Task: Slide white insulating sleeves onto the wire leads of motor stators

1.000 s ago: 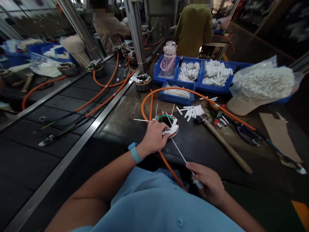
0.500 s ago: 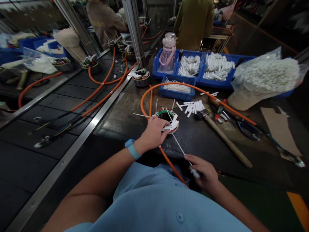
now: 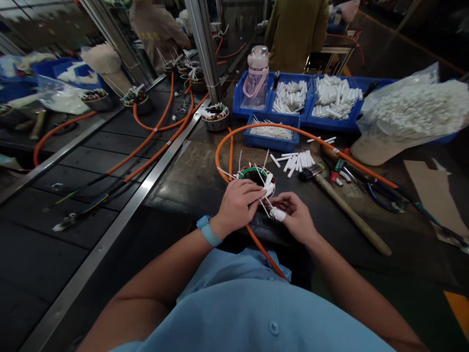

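Observation:
A motor stator [image 3: 256, 172], a wound ring with green and copper-coloured parts and several thin white cable ties sticking out, rests on the bench in front of me. My left hand [image 3: 240, 203] lies over its near left rim, fingers closed on the rim and the white sleeving [image 3: 269, 185]. At the near right edge, my right hand [image 3: 295, 215] has its fingers curled together by a white cable tie [image 3: 265, 209], which they seem to pinch; the grip is partly hidden. White wrapping [image 3: 278, 214] covers its thumb. An orange cable [image 3: 258, 244] runs from under the stator towards my lap.
White sleeve pieces [image 3: 300, 161], a wooden-handled hammer [image 3: 351, 215] and pliers [image 3: 384, 195] lie to the right. Behind are blue bins [image 3: 273, 142], a pink bottle [image 3: 255, 80] and a bag of white sleeves [image 3: 414, 112]. Another stator [image 3: 215, 118] stands by the metal post. Two people are beyond.
My right hand has moved up and left from the bench's front edge to the stator's near side. My left hand stays on the stator. The view has shifted slightly.

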`<action>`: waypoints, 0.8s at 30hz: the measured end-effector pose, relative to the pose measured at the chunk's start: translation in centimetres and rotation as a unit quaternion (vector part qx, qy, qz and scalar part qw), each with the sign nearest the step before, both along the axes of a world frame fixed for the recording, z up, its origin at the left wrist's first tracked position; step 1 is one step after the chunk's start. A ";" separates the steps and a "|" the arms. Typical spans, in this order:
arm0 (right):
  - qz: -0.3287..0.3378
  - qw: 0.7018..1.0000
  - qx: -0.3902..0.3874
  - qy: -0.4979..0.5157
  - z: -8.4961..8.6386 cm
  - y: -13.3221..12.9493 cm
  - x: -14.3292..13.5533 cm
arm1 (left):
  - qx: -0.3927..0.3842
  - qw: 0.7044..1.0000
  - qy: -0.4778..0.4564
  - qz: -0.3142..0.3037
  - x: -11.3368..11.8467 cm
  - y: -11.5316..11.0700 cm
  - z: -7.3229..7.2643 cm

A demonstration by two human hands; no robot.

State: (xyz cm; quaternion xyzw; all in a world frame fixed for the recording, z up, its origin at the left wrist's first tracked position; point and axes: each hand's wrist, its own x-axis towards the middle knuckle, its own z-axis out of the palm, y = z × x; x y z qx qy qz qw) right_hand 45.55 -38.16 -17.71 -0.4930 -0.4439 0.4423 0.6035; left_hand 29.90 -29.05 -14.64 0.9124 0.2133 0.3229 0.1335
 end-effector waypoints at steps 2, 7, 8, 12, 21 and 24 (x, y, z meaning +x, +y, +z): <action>0.006 1.000 -0.003 0.010 -0.1 -0.6 0.1 | 0.021 1.000 0.011 -0.013 -0.1 0.1 0.0; 0.015 1.000 0.005 -0.005 -0.4 -1.1 0.1 | 0.065 0.997 0.042 -0.026 -0.3 0.2 0.1; 0.015 1.000 0.008 -0.008 -0.4 -1.1 0.1 | 0.073 0.996 0.046 -0.026 -0.3 0.2 0.2; 0.011 1.000 0.016 -0.014 -0.4 -1.1 0.1 | 0.099 0.992 0.066 -0.031 -0.4 0.1 0.3; -0.043 0.997 -0.026 -0.058 -0.1 0.4 -0.2 | 0.114 0.990 0.056 -0.056 -0.3 0.4 0.3; -0.077 0.991 -0.044 -0.103 0.2 1.7 -0.3 | 0.094 0.994 0.034 -0.048 -0.3 0.5 0.0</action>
